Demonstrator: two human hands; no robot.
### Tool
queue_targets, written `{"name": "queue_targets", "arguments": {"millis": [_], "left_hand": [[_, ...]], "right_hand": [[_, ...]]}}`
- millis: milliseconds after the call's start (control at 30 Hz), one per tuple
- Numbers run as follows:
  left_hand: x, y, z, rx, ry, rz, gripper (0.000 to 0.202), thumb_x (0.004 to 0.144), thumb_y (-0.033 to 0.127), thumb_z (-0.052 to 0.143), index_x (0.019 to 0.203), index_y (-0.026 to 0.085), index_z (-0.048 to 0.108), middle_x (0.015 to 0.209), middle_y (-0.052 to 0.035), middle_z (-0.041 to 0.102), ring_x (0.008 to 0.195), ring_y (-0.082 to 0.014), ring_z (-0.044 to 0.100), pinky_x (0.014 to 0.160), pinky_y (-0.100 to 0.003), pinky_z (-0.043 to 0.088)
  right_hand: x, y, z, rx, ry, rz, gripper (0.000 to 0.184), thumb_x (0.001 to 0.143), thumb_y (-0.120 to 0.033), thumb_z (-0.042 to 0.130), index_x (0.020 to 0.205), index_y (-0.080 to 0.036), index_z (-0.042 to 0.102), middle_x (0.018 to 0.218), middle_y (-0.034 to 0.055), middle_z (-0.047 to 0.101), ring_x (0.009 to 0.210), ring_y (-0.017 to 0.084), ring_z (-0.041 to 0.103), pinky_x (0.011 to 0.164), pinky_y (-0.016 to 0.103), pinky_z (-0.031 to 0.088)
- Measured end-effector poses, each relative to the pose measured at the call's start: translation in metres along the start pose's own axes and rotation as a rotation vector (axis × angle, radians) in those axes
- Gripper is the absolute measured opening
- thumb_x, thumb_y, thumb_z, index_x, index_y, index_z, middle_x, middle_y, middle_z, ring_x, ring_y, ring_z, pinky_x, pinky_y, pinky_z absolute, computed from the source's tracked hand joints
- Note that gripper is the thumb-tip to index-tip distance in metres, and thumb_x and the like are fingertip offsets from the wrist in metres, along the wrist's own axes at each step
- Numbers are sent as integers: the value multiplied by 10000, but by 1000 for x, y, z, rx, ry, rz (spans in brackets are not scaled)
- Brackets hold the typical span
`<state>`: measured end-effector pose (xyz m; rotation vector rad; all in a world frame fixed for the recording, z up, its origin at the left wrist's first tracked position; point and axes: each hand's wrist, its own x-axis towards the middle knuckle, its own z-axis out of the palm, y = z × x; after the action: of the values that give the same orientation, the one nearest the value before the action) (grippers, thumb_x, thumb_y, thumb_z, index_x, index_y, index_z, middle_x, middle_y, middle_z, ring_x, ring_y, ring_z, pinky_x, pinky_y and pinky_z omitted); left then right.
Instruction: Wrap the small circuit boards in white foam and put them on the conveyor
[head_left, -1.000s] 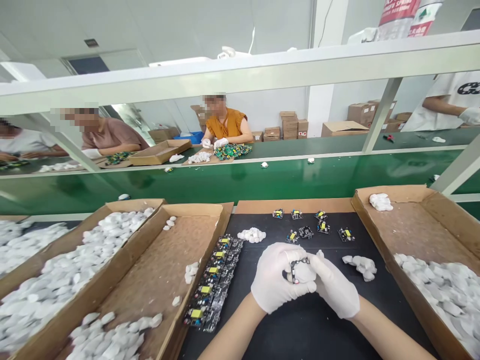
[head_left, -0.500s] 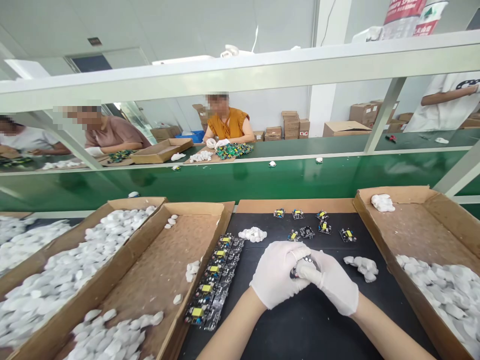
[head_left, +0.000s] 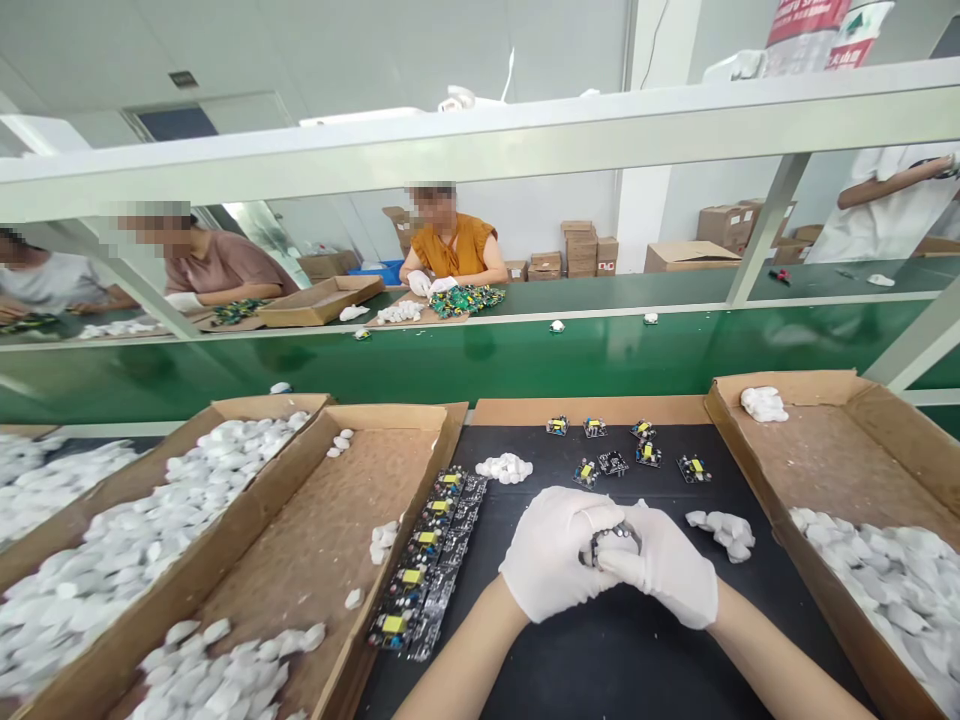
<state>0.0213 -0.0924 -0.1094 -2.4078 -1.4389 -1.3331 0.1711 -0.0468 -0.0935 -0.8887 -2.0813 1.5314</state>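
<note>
Between my two white-gloved hands, low over the black work surface point(head_left: 570, 650), is a small dark circuit board point(head_left: 594, 548) with a white lump against it. My left hand point(head_left: 551, 553) grips its left side with bent fingers. From the right, my right hand point(head_left: 673, 565) closes on the same board, its thumb near the white lump. Gloved fingers hide most of the board. Just beyond my hands lie several loose circuit boards point(head_left: 586, 473) with yellow parts. A pile of white lumps point(head_left: 505, 468) sits behind my left hand, another white clump point(head_left: 724, 534) right of my right hand.
Joined circuit boards point(head_left: 412, 577) line the left side, against a cardboard tray point(head_left: 337, 540) with scattered white lumps. A fuller tray point(head_left: 247, 500) stands farther left, another cardboard tray point(head_left: 832, 440) right. Beyond runs a green conveyor belt point(head_left: 465, 365); co-workers sit across it, under a metal frame point(head_left: 480, 145).
The circuit board has turned in my hands, showing more of its edge, and my right thumb has shifted lower. Small pieces on the green belt have moved right.
</note>
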Motion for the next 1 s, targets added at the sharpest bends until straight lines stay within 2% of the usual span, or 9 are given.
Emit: {"name": "queue_targets", "arguments": {"millis": [133, 233, 367, 467, 600, 700, 767, 900, 1000], "left_hand": [[-1, -1, -4, -291, 71, -137, 476, 698, 606, 627, 949, 202, 650, 927, -82, 653, 851, -207, 629, 756, -333, 515], [-2, -2, -3, -430, 89, -185, 627, 665, 743, 520, 936, 195, 662, 993, -109, 628, 901, -228, 623, 798, -365, 517], [-3, 0, 0, -484, 46, -195, 673, 619, 761, 538, 969, 197, 651, 1037, -126, 612, 953, -256, 604, 852, -413, 498], [-2, 3, -2, -577, 6, -217, 740, 629, 795, 475, 1016, 185, 634, 1063, -139, 601, 988, -270, 589, 858, -424, 495], [-2, 7, -4, -660, -31, -308, 452, 828, 568, 478, 981, 172, 631, 1019, -113, 629, 928, -219, 611, 802, -352, 519], [-4, 8, -2, -542, -39, -350, 266, 812, 375, 533, 946, 165, 627, 844, -70, 677, 637, -145, 607, 633, -283, 532], [-6, 8, 0, -420, -8, -341, 218, 761, 304, 541, 906, 170, 633, 769, -48, 690, 559, -129, 587, 577, -264, 524], [-8, 5, 0, -300, 30, -271, 219, 711, 290, 564, 887, 185, 640, 796, -37, 711, 656, -147, 645, 603, -240, 533], [-8, 3, -2, -285, 38, -267, 242, 732, 334, 573, 912, 187, 643, 798, -32, 714, 643, -138, 650, 608, -234, 538]], "right_hand": [[-3, 1, 1, 366, -141, -109, 431, 832, -524, 453, 822, -134, 635, 809, 55, 616, 773, 197, 539, 735, 336, 423], [-2, -2, 7, 581, -223, -141, 425, 827, -528, 488, 865, -129, 631, 853, 74, 613, 822, 202, 549, 742, 332, 418], [0, -8, 12, 601, -219, -104, 332, 797, -461, 563, 742, -141, 629, 786, 52, 606, 801, 188, 551, 751, 322, 421], [0, -8, 11, 560, -164, -71, 360, 785, -489, 566, 698, -142, 609, 735, 44, 596, 758, 179, 544, 729, 321, 428], [2, -6, 10, 441, -96, -116, 497, 736, -625, 558, 721, -134, 633, 720, 59, 612, 744, 197, 552, 769, 366, 437], [2, -2, 15, 534, -93, -110, 494, 713, -621, 593, 766, -134, 660, 756, 74, 637, 783, 218, 582, 818, 388, 436], [2, 2, 20, 686, -129, -63, 465, 710, -588, 619, 803, -135, 665, 784, 84, 648, 811, 227, 599, 820, 390, 446], [0, 11, 27, 876, -179, 27, 423, 739, -538, 624, 858, -134, 667, 823, 104, 659, 859, 239, 609, 838, 403, 450], [0, 12, 27, 937, -208, 12, 405, 776, -534, 584, 863, -148, 671, 819, 109, 664, 869, 241, 611, 845, 412, 452]]}}
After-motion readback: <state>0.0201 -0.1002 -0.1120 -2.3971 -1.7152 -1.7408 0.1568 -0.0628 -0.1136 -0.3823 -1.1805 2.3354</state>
